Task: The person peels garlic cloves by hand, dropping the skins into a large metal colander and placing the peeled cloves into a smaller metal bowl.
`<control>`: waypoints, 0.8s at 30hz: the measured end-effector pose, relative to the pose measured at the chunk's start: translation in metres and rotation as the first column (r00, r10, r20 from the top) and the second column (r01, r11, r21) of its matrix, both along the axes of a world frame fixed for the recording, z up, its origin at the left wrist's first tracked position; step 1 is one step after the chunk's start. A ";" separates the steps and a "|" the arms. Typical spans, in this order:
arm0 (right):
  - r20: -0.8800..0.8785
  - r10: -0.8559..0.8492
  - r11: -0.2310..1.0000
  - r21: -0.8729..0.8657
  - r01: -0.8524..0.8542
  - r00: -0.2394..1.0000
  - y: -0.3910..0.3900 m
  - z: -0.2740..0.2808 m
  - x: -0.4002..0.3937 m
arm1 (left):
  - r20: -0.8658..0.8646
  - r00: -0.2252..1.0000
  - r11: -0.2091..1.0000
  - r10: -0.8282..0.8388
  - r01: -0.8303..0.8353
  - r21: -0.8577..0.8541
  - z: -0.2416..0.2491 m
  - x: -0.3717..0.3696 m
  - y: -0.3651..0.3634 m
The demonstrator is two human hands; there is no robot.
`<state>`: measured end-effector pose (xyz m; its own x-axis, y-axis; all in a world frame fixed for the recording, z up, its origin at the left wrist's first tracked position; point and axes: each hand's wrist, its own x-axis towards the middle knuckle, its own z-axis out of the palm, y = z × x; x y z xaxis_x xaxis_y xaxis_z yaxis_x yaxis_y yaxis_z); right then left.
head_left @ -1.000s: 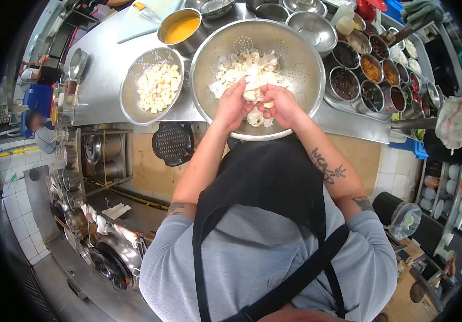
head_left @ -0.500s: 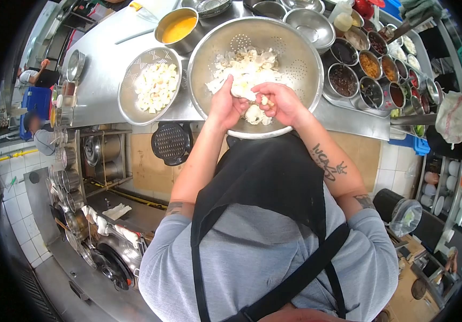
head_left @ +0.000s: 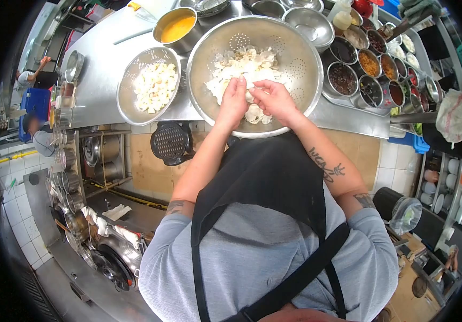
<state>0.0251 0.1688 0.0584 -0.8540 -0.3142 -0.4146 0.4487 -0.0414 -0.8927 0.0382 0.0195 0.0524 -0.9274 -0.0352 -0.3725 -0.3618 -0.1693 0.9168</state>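
Observation:
My left hand (head_left: 233,103) and my right hand (head_left: 275,101) meet over a large metal colander (head_left: 307,75). The fingers of both are closed in a pinch on one pale piece, mostly covered by the fingertips, that looks like oyster mushroom. Beneath and beyond them lies a heap of cream-white oyster mushrooms (head_left: 244,65), greyish at the far side. One loose clump (head_left: 256,114) rests near the colander's front wall, just below my hands. To the left, a smaller perforated colander (head_left: 125,102) holds pale chopped chunks (head_left: 156,88).
A pot of orange liquid (head_left: 179,29) stands behind the smaller colander. Steel bowls (head_left: 308,28) sit at the back, and several ingredient tins (head_left: 342,79) crowd the right. Below the counter edge is a black slotted stool-like object (head_left: 171,143). A co-worker (head_left: 42,140) is at far left.
My hands have drawn closer together, with the left fingers turned inward and closed. The large white piece seen at my left fingers is now mostly out of sight.

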 end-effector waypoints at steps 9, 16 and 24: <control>0.100 0.079 0.970 -0.236 -0.053 0.992 0.005 0.005 -0.001 | -0.276 0.960 0.979 -0.039 -0.019 -0.204 -0.018 -0.006 -0.002; 0.140 0.080 0.967 -0.251 -0.042 0.987 0.002 -0.002 -0.003 | -0.191 0.972 0.959 -0.139 0.084 -0.271 0.000 0.001 0.006; 0.189 0.062 0.985 -0.170 -0.030 0.980 -0.008 -0.028 -0.001 | -0.222 0.948 0.868 -0.229 0.095 -0.487 -0.004 0.004 0.011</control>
